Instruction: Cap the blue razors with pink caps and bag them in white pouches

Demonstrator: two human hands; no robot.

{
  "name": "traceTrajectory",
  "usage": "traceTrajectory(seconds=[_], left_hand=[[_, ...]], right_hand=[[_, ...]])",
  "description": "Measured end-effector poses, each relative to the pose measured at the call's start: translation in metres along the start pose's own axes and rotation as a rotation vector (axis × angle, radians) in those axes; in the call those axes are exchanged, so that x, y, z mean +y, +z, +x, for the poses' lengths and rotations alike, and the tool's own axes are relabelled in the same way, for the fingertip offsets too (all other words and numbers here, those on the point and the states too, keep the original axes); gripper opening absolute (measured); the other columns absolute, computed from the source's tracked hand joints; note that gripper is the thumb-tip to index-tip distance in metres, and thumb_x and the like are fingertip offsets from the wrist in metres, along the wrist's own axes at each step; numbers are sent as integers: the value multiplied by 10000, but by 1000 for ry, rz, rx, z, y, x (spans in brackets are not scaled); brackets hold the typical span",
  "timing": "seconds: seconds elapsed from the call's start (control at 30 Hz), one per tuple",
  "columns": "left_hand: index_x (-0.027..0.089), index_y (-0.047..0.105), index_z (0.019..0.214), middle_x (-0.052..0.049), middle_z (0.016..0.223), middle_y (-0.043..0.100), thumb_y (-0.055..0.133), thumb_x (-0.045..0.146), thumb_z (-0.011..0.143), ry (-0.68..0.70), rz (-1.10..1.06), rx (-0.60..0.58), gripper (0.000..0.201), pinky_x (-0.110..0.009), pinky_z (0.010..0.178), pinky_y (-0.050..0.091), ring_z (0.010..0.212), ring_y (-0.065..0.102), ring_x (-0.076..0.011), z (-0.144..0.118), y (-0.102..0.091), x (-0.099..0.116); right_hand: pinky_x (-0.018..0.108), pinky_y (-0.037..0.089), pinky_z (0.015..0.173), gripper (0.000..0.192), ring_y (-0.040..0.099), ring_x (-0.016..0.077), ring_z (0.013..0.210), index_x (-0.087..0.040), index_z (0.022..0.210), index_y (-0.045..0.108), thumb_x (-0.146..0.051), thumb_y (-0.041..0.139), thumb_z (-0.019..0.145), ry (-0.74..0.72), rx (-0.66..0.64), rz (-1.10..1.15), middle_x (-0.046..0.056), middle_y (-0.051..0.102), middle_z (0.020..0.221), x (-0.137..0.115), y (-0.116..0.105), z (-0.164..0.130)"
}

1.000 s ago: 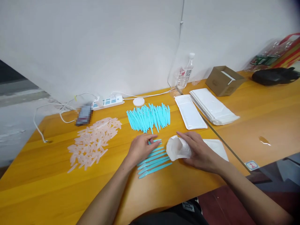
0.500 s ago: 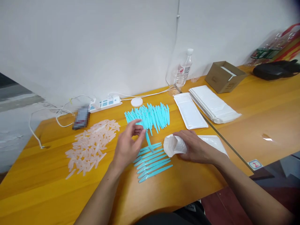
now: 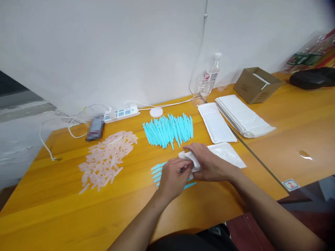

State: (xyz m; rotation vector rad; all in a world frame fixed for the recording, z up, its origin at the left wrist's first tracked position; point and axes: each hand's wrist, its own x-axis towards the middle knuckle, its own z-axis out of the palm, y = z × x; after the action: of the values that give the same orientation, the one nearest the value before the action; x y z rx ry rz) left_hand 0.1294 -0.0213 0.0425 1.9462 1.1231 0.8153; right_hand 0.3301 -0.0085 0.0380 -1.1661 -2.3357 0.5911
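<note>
My right hand (image 3: 209,164) grips a white padded envelope (image 3: 195,162), its mouth bent open and facing left. At that mouth is my left hand (image 3: 174,177), fingers pinched together. A small bit of a turquoise eyebrow razor shows between these fingers; most of it is hidden by the hand and the envelope. Beneath my left hand lies a row of turquoise razors (image 3: 157,173), partly covered. Beyond both hands is a dense heap of the same razors (image 3: 167,130). Another white padded envelope (image 3: 229,155) lies flat under my right forearm.
Translucent pink pieces (image 3: 104,160) are spread at left. At right lie a single padded envelope (image 3: 217,123) and an envelope stack (image 3: 243,115). Along the wall stand a power strip (image 3: 121,114), a round white lid (image 3: 156,112), a plastic bottle (image 3: 211,75) and a cardboard box (image 3: 258,85).
My left hand has moved right and nearer, bringing the razor from above the row to the envelope's mouth. The envelope has shifted slightly left and is more covered by my hands.
</note>
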Motion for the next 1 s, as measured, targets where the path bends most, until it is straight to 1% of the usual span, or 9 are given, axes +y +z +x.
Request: traceTrajectory(seconds=[0.1, 0.23, 0.37, 0.53, 0.6, 0.67, 0.8, 0.9, 1.0], left_hand=[[205, 761, 794, -10, 780, 740, 579, 165, 940, 88, 29, -199, 237, -255, 753, 493, 754, 665, -150, 10, -10, -3], [239, 776, 1045, -30, 1000, 762, 608, 271, 951, -8, 157, -110, 196, -271, 770, 499, 846, 681, -168, 18, -38, -25], [277, 797, 952, -28, 991, 747, 635, 261, 908, -59, 512, -222, 168, -309, 751, 485, 897, 680, -217, 30, -41, -37], [250, 748, 856, -26, 955, 742, 615, 196, 894, -64, 490, -225, 148, -312, 799, 488, 942, 667, -219, 37, -38, -37], [235, 725, 893, -31, 936, 736, 601, 214, 919, -50, 400, -144, 129, -317, 822, 496, 924, 666, -209, 33, -48, -34], [230, 700, 1041, -31, 935, 721, 596, 251, 941, -43, 263, 38, 146, -310, 825, 514, 874, 670, -183, 26, -63, -26], [254, 557, 1357, -19, 1026, 674, 653, 329, 926, -99, -133, 402, 448, -274, 785, 571, 812, 711, -136, 9, -85, -9], [206, 647, 1237, -21, 954, 705, 676, 384, 909, -204, -315, 449, 374, -268, 759, 596, 777, 740, -146, 2, -74, -5], [163, 722, 1086, -41, 851, 756, 659, 385, 917, -289, -323, 344, 285, -264, 735, 594, 761, 741, -163, 2, -46, -8]], right_hand=[[531, 455, 1011, 822, 539, 367, 1233, -174, 1417, 422, -169, 714, 648, -13, -9, -4, 189, 567, 1323, 6, 4, -1], [520, 451, 1019, 927, 525, 366, 1257, -191, 1507, 330, -208, 728, 671, 5, -9, -17, 182, 534, 1384, 14, 4, -7], [544, 402, 1049, 998, 531, 365, 1238, -244, 1563, 262, -228, 729, 682, -10, -13, -50, 140, 568, 1369, 15, 0, -10], [554, 369, 1059, 1013, 499, 379, 1259, -239, 1575, 247, -235, 718, 677, 59, -30, -115, 147, 544, 1404, 19, -3, -18], [548, 383, 1041, 979, 513, 375, 1227, -222, 1559, 281, -228, 709, 678, 95, -34, -129, 155, 565, 1357, 22, -1, -20], [537, 401, 1021, 942, 526, 365, 1194, -219, 1539, 320, -219, 701, 678, 117, -34, -124, 151, 579, 1315, 26, 1, -21], [524, 416, 1017, 945, 529, 347, 1173, -231, 1542, 315, -207, 707, 682, 121, -21, -78, 135, 578, 1285, 25, 2, -17], [523, 424, 1022, 959, 526, 346, 1193, -252, 1554, 295, -195, 711, 692, 109, 5, -15, 131, 569, 1295, 20, 1, -13], [528, 421, 1045, 964, 515, 346, 1229, -266, 1556, 290, -183, 709, 692, 88, 27, 34, 131, 547, 1327, 16, 0, -10]])
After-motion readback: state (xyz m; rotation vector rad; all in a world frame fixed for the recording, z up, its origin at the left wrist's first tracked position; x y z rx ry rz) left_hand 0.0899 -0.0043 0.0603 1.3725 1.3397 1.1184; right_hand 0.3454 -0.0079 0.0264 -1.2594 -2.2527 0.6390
